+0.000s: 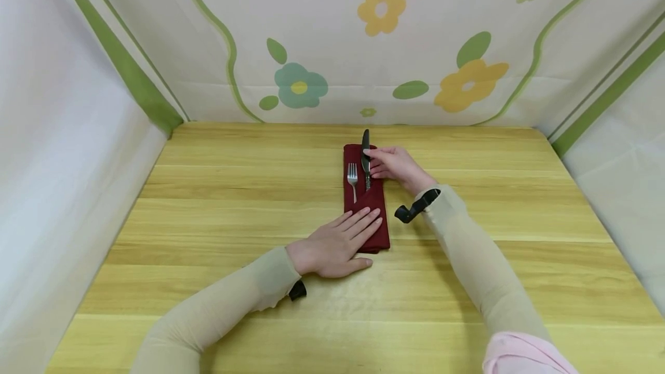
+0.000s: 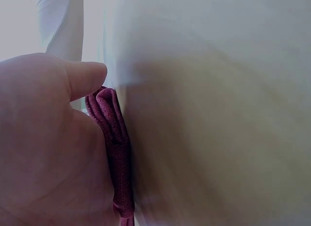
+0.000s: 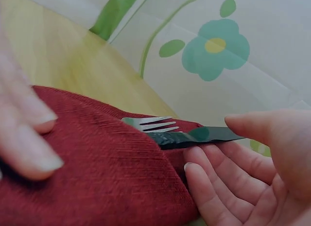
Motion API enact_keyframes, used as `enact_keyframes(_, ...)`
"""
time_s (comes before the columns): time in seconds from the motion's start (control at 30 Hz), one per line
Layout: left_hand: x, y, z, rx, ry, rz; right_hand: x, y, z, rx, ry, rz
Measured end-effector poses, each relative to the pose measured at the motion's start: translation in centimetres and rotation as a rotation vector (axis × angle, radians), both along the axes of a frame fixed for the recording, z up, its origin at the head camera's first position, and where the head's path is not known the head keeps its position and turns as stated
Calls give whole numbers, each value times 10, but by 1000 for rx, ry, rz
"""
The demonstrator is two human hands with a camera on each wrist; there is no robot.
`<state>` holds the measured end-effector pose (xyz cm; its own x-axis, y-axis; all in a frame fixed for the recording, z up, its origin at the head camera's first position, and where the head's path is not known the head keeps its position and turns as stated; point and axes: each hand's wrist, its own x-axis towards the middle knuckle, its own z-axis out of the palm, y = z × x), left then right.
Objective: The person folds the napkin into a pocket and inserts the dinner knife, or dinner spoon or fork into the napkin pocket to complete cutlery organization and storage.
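Observation:
A dark red folded napkin (image 1: 377, 234) lies on the table, with a diagonal fold forming a pocket. A silver fork (image 1: 352, 174) sits in the pocket, tines showing and lower handle hidden. To its right is a table knife (image 1: 366, 142), its blade reaching past the napkin's far edge and its handle end inside the fold. My right hand (image 1: 396, 167) pinches the knife between thumb and fingers, as the right wrist view also shows. My left hand (image 1: 335, 245) rests flat on the napkin's lower part, fingers straight. In the left wrist view the napkin's layered edge (image 2: 116, 143) shows beside the palm.
The wooden table (image 1: 234, 206) spreads around the napkin. A white cloth with printed flowers (image 1: 332, 33) stands behind the table's far edge, and white cloth walls (image 1: 62, 149) flank both sides. A black camera strap (image 1: 418, 205) is on the right wrist.

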<state>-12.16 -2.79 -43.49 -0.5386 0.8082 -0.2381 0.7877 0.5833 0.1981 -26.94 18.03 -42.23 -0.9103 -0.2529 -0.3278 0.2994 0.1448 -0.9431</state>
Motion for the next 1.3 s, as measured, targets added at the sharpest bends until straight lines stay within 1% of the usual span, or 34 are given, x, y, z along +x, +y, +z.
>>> enact_keyframes(0.17,1,0,1,-5,2,4,-9,-4,1,-68,-2,-41)
enact_keyframes(0.27,2,1,3,-8,-4,7,-13,-5,1,-111,18,-69)
enact_keyframes(0.37,3,1,4,-7,-10,8,-15,-5,3,-127,30,-81)
enact_keyframes(0.57,1,2,3,-10,-24,13,-15,-2,4,-61,49,-65)
enact_keyframes(0.73,1,2,3,-14,-23,18,-15,1,1,-13,61,-51)
enact_keyframes(0.97,1,1,4,-13,-17,17,-12,5,-1,19,64,-5)
enact_keyframes(1.13,0,1,0,-14,-16,15,-8,7,-3,45,65,43)
enact_keyframes(1.3,-1,1,-3,-6,-14,12,-3,9,-3,96,64,79)
